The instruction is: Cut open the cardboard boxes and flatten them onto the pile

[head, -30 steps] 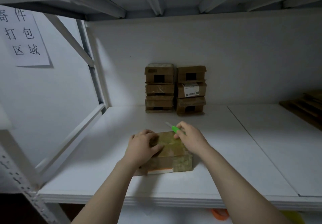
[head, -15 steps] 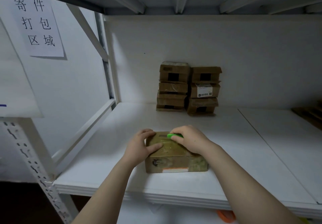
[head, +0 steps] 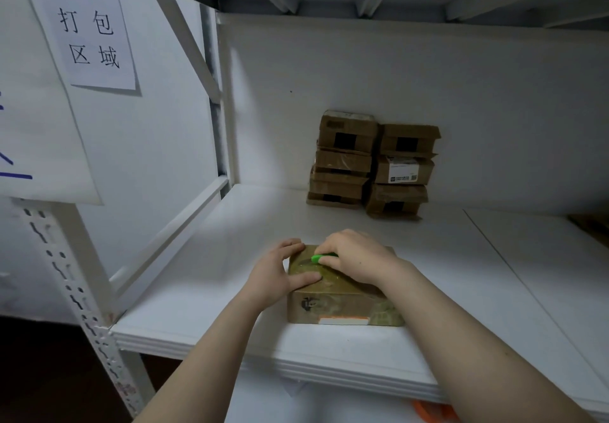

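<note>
A small taped cardboard box (head: 342, 304) sits near the front edge of the white shelf (head: 211, 291). My left hand (head: 280, 274) grips its left end, thumb across the top and fingers over the far corner. My right hand (head: 356, 259) holds a green-handled knife (head: 321, 258) low over the box top, its blade pointing left and lying on the tape. Most of the handle is hidden inside that hand.
Two stacks of small cardboard boxes (head: 372, 165) stand against the back wall. A paper sign (head: 87, 24) hangs on the left frame. A diagonal brace and upright post (head: 79, 294) bound the left side. Something brown (head: 590, 225) lies at the far right edge.
The right hand lowered the knife from a raised tilt onto the box top, blade now pointing left. The view shifted left; the left hand kept its hold.
</note>
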